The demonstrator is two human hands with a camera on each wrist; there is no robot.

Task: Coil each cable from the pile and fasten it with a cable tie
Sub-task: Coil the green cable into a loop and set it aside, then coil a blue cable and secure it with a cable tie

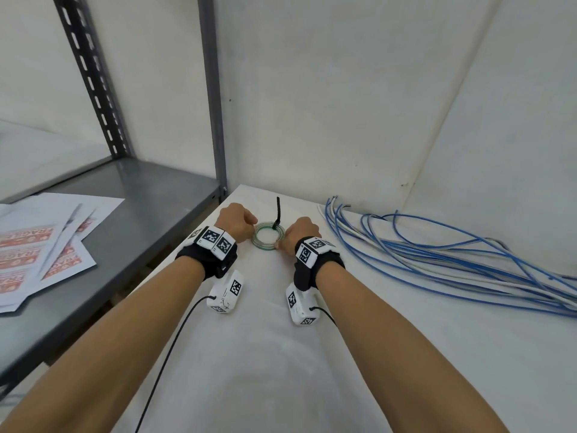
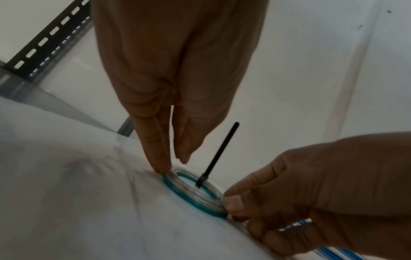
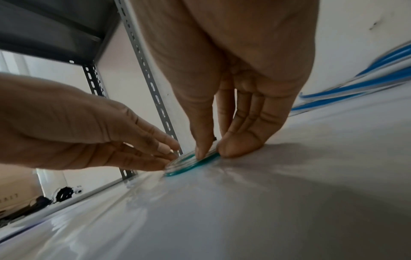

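White table (image 1: 281, 354), tied coil (image 1: 268, 236) between both hands' fingers (image 2: 159, 158)

I see the small green-and-clear coiled cable (image 1: 268, 236) lying flat, its black cable tie (image 1: 276, 215) upright; the blue and white cable pile (image 1: 452, 264) sprawls right.

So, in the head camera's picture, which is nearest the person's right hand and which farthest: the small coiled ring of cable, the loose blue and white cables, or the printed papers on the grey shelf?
1. Small coiled ring of clear and teal cable: touching the right hand, on its left.
2. Loose pile of blue and white cables: on the white table, to its right.
3. Printed papers with red lettering: far left, on the grey metal shelf.
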